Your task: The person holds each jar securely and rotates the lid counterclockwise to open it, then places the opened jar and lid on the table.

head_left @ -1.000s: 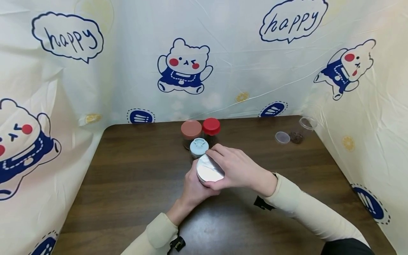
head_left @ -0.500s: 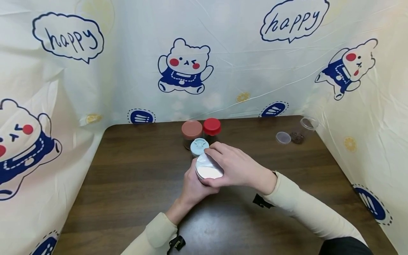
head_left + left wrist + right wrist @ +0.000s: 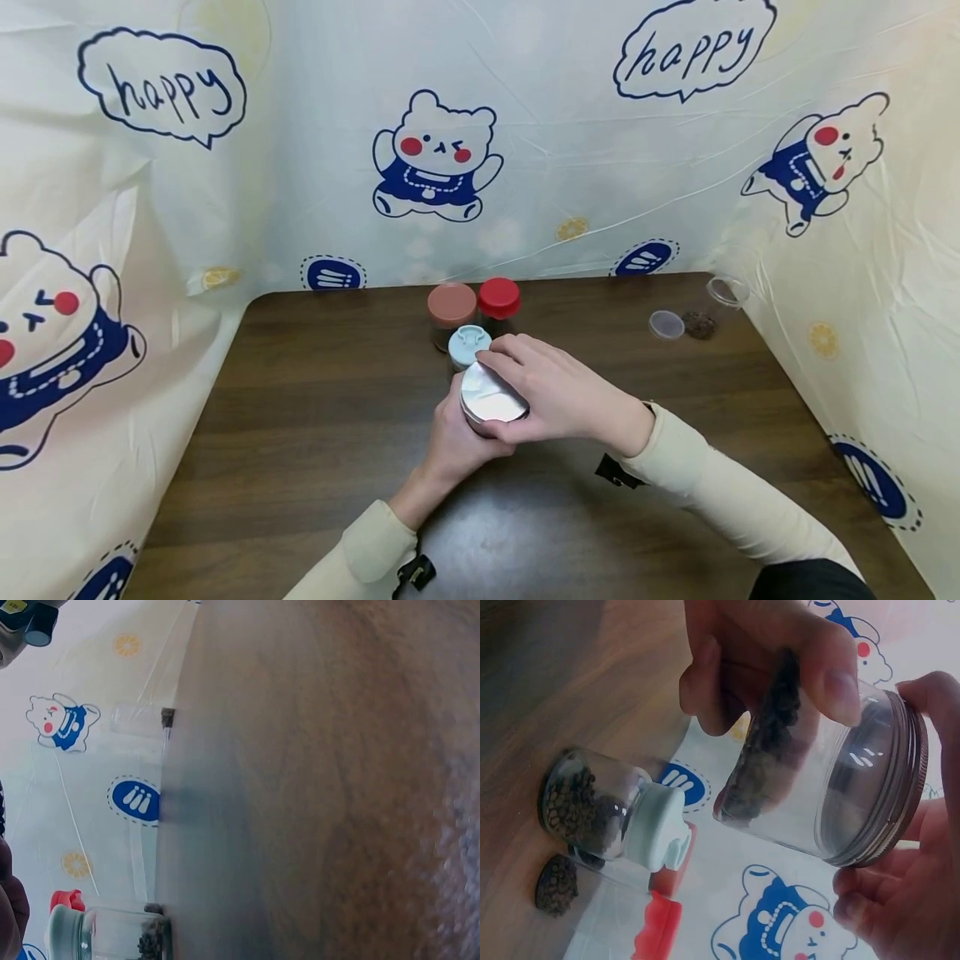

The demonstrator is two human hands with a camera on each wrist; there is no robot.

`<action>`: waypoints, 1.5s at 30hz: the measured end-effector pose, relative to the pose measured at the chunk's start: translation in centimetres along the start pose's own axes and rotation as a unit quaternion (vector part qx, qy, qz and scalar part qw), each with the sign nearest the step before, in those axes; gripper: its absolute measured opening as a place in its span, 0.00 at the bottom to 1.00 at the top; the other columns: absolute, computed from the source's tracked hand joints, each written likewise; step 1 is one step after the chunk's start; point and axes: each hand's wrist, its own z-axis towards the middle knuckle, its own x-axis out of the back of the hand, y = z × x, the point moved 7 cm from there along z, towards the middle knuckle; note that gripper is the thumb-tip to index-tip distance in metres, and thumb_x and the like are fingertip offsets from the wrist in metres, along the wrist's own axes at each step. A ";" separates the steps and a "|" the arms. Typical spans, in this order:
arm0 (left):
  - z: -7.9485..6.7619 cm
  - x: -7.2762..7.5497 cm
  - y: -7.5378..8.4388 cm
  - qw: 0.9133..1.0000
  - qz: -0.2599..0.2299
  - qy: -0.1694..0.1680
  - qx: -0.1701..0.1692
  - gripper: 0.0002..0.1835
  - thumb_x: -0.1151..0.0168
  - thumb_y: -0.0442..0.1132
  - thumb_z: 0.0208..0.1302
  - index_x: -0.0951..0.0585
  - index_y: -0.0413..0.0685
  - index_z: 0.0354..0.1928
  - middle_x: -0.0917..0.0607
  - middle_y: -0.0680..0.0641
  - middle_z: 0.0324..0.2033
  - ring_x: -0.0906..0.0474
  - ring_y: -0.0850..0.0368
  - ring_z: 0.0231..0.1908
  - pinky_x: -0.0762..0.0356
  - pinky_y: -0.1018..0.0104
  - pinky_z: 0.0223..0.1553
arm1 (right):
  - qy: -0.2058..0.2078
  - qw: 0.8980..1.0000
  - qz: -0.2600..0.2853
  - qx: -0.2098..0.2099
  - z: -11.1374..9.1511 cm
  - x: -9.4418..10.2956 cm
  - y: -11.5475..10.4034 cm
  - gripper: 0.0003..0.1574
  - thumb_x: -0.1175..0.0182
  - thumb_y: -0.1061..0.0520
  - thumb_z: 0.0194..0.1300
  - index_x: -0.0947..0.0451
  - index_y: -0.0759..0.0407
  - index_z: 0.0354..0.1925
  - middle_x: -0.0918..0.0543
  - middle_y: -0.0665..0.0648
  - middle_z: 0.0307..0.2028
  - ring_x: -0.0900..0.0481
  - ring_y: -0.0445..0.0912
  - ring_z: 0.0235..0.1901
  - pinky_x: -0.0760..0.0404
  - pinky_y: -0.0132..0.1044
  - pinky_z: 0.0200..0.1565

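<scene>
A clear glass jar (image 3: 802, 814) with a silver metal lid (image 3: 491, 400) is held up off the table, tilted. Dark beans (image 3: 769, 742) lie at its bottom end. My left hand (image 3: 459, 433) wraps round the jar's body. With thumb and fingers spread across the lid, my right hand (image 3: 558, 390) grips its rim. Just beyond stands a jar with a light blue lid (image 3: 469, 343), also holding beans (image 3: 574, 806). In the left wrist view only a few fingers (image 3: 10, 904) show at the left edge.
Behind the held jar stand a jar with a dull red lid (image 3: 452, 304) and one with a bright red lid (image 3: 499, 297). At the table's back right are a small clear lid (image 3: 667, 325) and a clear cup (image 3: 726, 292) with dark contents. A printed curtain (image 3: 300, 167) borders the table.
The reflection on the lid shifts as the jar's tilt alters slightly. My right fingers have moved a little left with the lid; both hands keep their hold.
</scene>
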 end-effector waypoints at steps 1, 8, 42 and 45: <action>0.0 0.0 0.0 1.000 -0.001 0.000 0.002 0.50 0.18 0.40 0.31 0.28 0.37 0.63 0.15 0.40 0.50 0.16 0.46 0.45 0.16 0.52 0.47 | 0.002 1.000 -0.003 -0.001 0.0 0.0 0.0 0.47 0.30 0.31 0.59 0.23 0.60 0.64 0.21 0.56 0.55 0.23 0.46 0.50 0.18 0.39 0.49; -0.1 0.0 -0.4 1.000 0.007 -0.001 0.018 0.52 0.17 0.41 0.31 0.30 0.36 0.64 0.15 0.39 0.52 0.16 0.45 0.47 0.16 0.50 0.48 | 0.005 1.000 -0.002 0.001 0.2 -0.1 -0.1 0.44 0.31 0.32 0.60 0.22 0.59 0.63 0.21 0.55 0.55 0.23 0.46 0.50 0.18 0.39 0.49; -0.1 0.0 -0.3 1.000 0.004 0.007 -0.003 0.51 0.18 0.39 0.33 0.30 0.37 0.66 0.16 0.39 0.55 0.16 0.46 0.48 0.16 0.50 0.49 | 0.022 0.999 -0.039 0.022 0.3 0.0 -0.2 0.48 0.34 0.26 0.59 0.22 0.56 0.64 0.19 0.54 0.56 0.24 0.47 0.49 0.22 0.41 0.50; -0.1 0.0 -0.4 1.000 0.001 0.007 -0.004 0.51 0.18 0.39 0.34 0.30 0.37 0.66 0.16 0.40 0.54 0.16 0.46 0.47 0.16 0.51 0.48 | 0.021 0.999 -0.036 0.021 0.4 -0.1 -0.1 0.47 0.33 0.27 0.59 0.21 0.56 0.63 0.19 0.54 0.55 0.24 0.47 0.48 0.22 0.40 0.49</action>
